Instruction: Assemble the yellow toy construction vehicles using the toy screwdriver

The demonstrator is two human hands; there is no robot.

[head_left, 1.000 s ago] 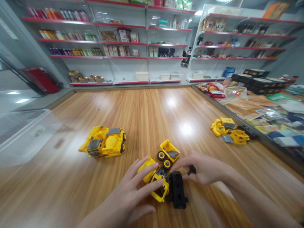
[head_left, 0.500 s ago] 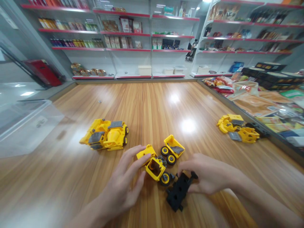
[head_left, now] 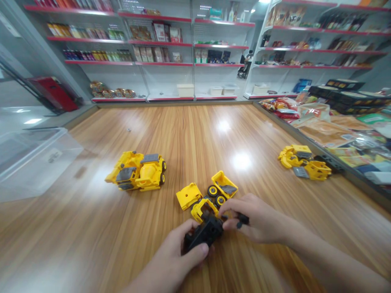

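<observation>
My left hand [head_left: 180, 250] grips a black toy truck chassis [head_left: 206, 235], thumb across its near side. My right hand [head_left: 255, 217] is at the chassis's right end, thumb and fingers bent close to it. Between those fingers sits a small black part [head_left: 242, 219], mostly covered, so its kind is unclear. Just beyond the chassis lie a yellow toy cab frame [head_left: 201, 209], a flat yellow panel [head_left: 188, 195], black wheels with yellow hubs [head_left: 213, 191] and a yellow dump bed [head_left: 225, 185] with a grey inside.
Yellow toy trucks [head_left: 140, 171] stand together on the left of the wooden table [head_left: 189, 134]. More yellow toy vehicle parts [head_left: 305, 160] lie by the right edge. A clear plastic bin [head_left: 39, 162] is at the left, packaged goods [head_left: 320, 122] at the right, stocked shelves [head_left: 161, 64] behind.
The black chassis has passed from my right hand to my left, which has left the yellow panel and moved nearer me. The cab frame has shifted and is partly hidden.
</observation>
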